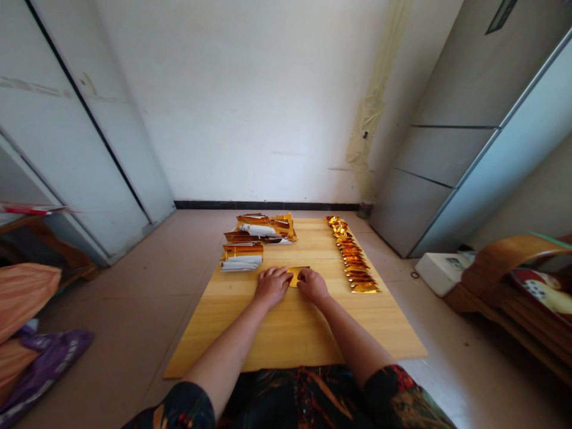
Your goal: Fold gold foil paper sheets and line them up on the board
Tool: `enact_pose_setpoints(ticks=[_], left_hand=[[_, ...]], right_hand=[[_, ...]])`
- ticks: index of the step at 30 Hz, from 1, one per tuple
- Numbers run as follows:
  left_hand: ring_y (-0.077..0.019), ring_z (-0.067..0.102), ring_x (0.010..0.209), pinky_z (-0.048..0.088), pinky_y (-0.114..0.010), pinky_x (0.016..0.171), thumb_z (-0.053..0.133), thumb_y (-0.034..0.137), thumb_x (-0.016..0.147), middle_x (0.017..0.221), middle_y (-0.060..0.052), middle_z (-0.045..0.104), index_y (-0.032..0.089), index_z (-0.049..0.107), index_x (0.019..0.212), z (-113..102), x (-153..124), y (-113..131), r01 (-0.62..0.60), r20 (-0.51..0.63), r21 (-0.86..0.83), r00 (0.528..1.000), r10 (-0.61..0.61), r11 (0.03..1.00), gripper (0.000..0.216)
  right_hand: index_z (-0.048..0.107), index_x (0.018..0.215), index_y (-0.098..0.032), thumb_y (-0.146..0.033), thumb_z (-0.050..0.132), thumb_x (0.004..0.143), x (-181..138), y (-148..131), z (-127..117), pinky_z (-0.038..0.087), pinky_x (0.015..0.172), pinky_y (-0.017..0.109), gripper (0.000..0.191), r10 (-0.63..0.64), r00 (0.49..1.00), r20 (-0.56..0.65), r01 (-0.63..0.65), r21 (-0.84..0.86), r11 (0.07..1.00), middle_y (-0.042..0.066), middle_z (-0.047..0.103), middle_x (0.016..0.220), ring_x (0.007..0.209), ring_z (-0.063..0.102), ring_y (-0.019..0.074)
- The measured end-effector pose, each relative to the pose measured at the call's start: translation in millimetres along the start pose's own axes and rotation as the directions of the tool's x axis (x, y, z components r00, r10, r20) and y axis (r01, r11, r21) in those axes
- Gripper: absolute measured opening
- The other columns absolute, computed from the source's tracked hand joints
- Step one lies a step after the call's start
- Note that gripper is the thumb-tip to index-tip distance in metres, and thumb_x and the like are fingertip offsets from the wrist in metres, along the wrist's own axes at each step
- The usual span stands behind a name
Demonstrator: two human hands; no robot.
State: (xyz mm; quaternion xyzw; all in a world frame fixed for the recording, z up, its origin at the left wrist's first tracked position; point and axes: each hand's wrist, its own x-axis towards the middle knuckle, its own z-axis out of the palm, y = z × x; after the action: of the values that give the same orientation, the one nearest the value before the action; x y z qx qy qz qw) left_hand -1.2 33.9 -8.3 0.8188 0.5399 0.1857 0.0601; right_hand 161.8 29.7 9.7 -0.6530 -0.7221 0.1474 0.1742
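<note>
A small sheet of gold foil (294,277) lies on the wooden board (295,339) between my two hands. My left hand (273,285) has its curled fingers on the sheet's left side. At the right end, my right hand (311,285) pinches the same sheet with bent fingers. Just left of my left hand are white paper pieces (242,263) and a stack of gold foil sheets (243,252). Beyond them lie more gold and white sheets (268,227), loosely piled. To the right, a row of folded gold foil pieces (355,259) overlaps along the board's edge.
A white wall (250,107) stands behind the board. On the right are a grey refrigerator (429,149), a white box (442,271) and a wooden armchair (504,280). Left are white cabinet doors (58,113) and a purple bag (53,357) on the tiled floor (129,310).
</note>
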Motion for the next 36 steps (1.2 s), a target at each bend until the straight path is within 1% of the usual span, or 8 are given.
enact_pose_setpoints(ticks=[5, 11, 16, 19, 23, 26, 31, 36], left_hand=[[-0.0228, 0.042, 0.124, 0.032, -0.047, 0.101, 0.047, 0.028, 0.086, 0.137, 0.005, 0.050, 0.042, 0.056, 0.118, -4, 1, -5, 0.004, 0.096, -0.003, 0.995, -0.004, 1.000, 0.036], [-0.0236, 0.038, 0.127, 0.029, -0.049, 0.102, 0.044, 0.025, 0.085, 0.140, 0.005, 0.047, 0.045, 0.054, 0.120, -4, 4, -8, 0.017, 0.158, -0.012, 0.987, -0.015, 1.000, 0.041], [-0.0237, 0.039, 0.126, 0.030, -0.048, 0.102, 0.044, 0.025, 0.086, 0.138, 0.005, 0.049, 0.044, 0.055, 0.119, -3, 3, -8, 0.020, 0.144, -0.011, 0.989, -0.018, 1.000, 0.040], [-0.0233, 0.039, 0.126, 0.030, -0.048, 0.102, 0.044, 0.025, 0.086, 0.138, 0.005, 0.048, 0.045, 0.055, 0.119, -4, 3, -7, 0.015, 0.138, -0.018, 0.990, -0.013, 1.000, 0.040], [-0.0234, 0.040, 0.127, 0.029, -0.049, 0.102, 0.046, 0.025, 0.084, 0.139, 0.007, 0.047, 0.046, 0.054, 0.118, -2, 3, -8, 0.015, 0.140, -0.016, 0.990, -0.013, 1.000, 0.041], [-0.0235, 0.039, 0.127, 0.029, -0.049, 0.102, 0.045, 0.025, 0.085, 0.140, 0.007, 0.046, 0.046, 0.054, 0.118, -1, 3, -9, 0.027, 0.150, -0.016, 0.988, -0.024, 1.000, 0.041], [-0.0231, 0.037, 0.128, 0.028, -0.048, 0.103, 0.044, 0.025, 0.085, 0.141, 0.007, 0.045, 0.044, 0.053, 0.121, -2, 3, -8, 0.033, 0.168, -0.010, 0.985, -0.031, 0.999, 0.042], [-0.0225, 0.037, 0.129, 0.027, -0.047, 0.104, 0.044, 0.025, 0.084, 0.142, 0.006, 0.044, 0.043, 0.051, 0.123, -2, 5, -8, 0.037, 0.192, 0.008, 0.981, -0.038, 0.999, 0.044]], right_hand=[[0.066, 0.083, -0.020, -0.023, 0.059, 0.073, 5, -10, -4, 0.039, 0.063, 0.020, 0.012, 0.100, 0.991, 0.092, -0.097, -0.037, 0.995, 0.004, 0.069, 0.089, 0.083, 0.063, 0.0158], [0.067, 0.091, -0.019, -0.042, 0.065, 0.071, 7, -31, -7, 0.045, 0.068, 0.026, 0.031, 0.216, 0.967, 0.132, -0.203, -0.108, 0.973, 0.011, 0.068, 0.099, 0.089, 0.065, 0.0219], [0.066, 0.102, -0.015, -0.044, 0.063, 0.073, 5, -40, -9, 0.048, 0.073, 0.029, 0.041, 0.235, 0.965, 0.112, -0.217, -0.152, 0.964, 0.016, 0.065, 0.108, 0.095, 0.065, 0.0248], [0.067, 0.098, -0.017, -0.039, 0.066, 0.071, 5, -40, -14, 0.048, 0.072, 0.028, 0.035, 0.241, 0.960, 0.142, -0.219, -0.152, 0.964, 0.014, 0.067, 0.104, 0.094, 0.065, 0.0233], [0.069, 0.090, -0.019, -0.027, 0.069, 0.068, 4, -36, -22, 0.047, 0.068, 0.024, 0.023, 0.251, 0.949, 0.189, -0.228, -0.137, 0.964, 0.010, 0.069, 0.098, 0.090, 0.065, 0.0204], [0.069, 0.086, -0.018, -0.021, 0.068, 0.068, 3, -28, -24, 0.045, 0.066, 0.022, 0.018, 0.228, 0.960, 0.165, -0.207, -0.135, 0.969, 0.009, 0.070, 0.095, 0.088, 0.065, 0.0193], [0.069, 0.080, -0.019, -0.019, 0.068, 0.066, 1, -7, -26, 0.041, 0.059, 0.019, 0.014, 0.242, 0.962, 0.126, -0.227, -0.120, 0.966, 0.006, 0.071, 0.087, 0.079, 0.065, 0.0169], [0.068, 0.072, -0.018, -0.017, 0.068, 0.064, -2, 17, -34, 0.036, 0.054, 0.019, 0.008, 0.256, 0.955, 0.148, -0.246, -0.083, 0.966, 0.004, 0.070, 0.078, 0.071, 0.062, 0.0153]])
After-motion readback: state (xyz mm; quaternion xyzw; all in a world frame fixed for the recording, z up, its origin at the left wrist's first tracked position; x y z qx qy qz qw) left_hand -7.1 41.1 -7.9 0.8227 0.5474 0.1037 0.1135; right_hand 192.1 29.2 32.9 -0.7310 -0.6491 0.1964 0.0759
